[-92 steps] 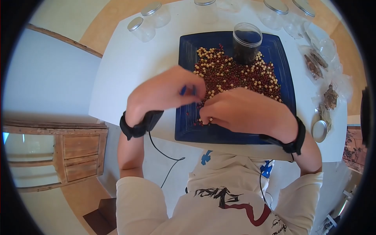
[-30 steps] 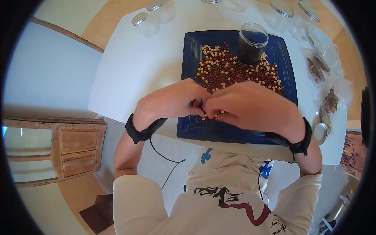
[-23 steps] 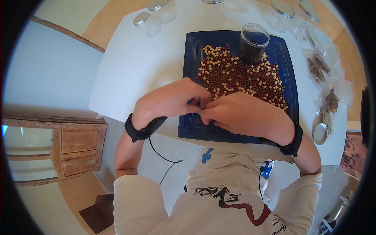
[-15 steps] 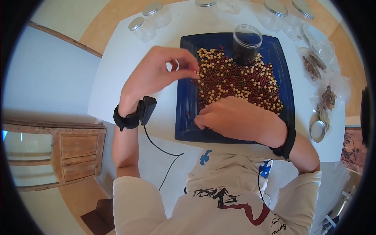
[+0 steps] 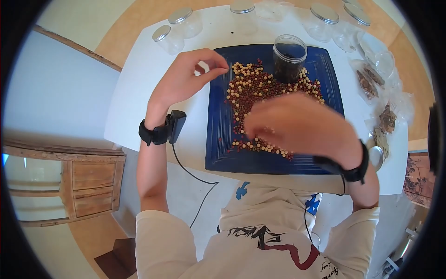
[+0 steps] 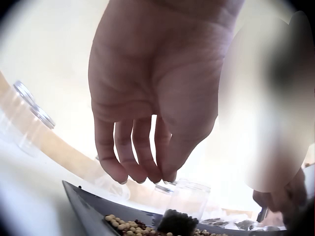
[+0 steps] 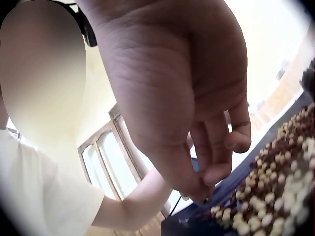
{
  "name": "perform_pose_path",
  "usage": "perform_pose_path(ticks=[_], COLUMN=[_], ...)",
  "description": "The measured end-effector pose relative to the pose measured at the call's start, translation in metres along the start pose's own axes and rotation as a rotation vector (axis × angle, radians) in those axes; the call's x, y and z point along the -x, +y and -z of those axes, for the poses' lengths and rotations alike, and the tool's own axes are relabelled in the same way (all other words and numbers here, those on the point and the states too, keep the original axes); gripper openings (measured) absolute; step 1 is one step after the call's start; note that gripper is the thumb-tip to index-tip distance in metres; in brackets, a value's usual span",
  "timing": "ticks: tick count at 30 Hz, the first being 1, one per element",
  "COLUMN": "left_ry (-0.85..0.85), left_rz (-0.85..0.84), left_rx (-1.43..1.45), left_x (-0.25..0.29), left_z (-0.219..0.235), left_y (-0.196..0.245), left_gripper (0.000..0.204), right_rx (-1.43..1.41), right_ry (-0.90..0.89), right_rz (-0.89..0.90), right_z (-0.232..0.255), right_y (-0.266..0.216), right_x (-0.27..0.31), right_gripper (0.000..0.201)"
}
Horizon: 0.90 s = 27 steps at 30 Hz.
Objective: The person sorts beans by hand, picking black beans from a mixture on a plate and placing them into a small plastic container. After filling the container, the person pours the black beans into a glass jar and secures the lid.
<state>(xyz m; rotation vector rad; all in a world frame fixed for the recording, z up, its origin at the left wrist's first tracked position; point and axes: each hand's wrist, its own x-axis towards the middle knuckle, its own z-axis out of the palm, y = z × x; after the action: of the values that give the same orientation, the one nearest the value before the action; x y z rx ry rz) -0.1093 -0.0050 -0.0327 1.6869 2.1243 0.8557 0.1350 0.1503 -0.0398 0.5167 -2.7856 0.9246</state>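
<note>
Mixed cream, red and greenish beans [image 5: 260,88] are spread over a blue tray [image 5: 216,153]. An open clear jar [image 5: 289,60], partly filled with dark beans, stands at the tray's far side. My left hand [image 5: 188,76] is raised over the tray's left edge, thumb and forefinger tips together; I cannot tell whether a bean is between them. My right hand [image 5: 297,123], blurred, hovers over the near middle of the beans. In the right wrist view, the thumb and forefinger [image 7: 194,184] pinch together at a small dark spot like a bean.
Clear jars with silver lids [image 5: 183,23] stand along the table's far edge, several to left and right. Plastic bags of dried brown pieces [image 5: 388,118] and a loose silver lid [image 5: 376,158] lie at the right. A small dark speck [image 5: 232,32] is beyond the tray.
My left hand has moved up and left, away from the right hand. My right hand has risen from the tray's near side, uncovering beans there. A dark speck now shows beyond the tray.
</note>
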Motion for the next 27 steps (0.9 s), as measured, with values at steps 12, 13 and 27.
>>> perform_pose_path(ticks=[12,13,27], left_ry=[0.246,0.253,0.344], left_rz=[-0.085,-0.087,0.097], left_rx=[-0.310,-0.312,-0.270], left_x=[-0.045,-0.053,-0.038], left_z=[-0.017,-0.019,0.011], left_y=[-0.096,-0.109,-0.141], left_gripper=[0.034,0.034,0.035], right_rx=[0.492,0.497,0.243], right_ry=[0.526,0.528,0.479], right_rz=[-0.350,-0.344,-0.355], right_z=[0.058,0.059,0.072], right_y=[0.059,0.058,0.039], right_x=[0.011,0.010,0.013], right_gripper=[0.008,0.008,0.011])
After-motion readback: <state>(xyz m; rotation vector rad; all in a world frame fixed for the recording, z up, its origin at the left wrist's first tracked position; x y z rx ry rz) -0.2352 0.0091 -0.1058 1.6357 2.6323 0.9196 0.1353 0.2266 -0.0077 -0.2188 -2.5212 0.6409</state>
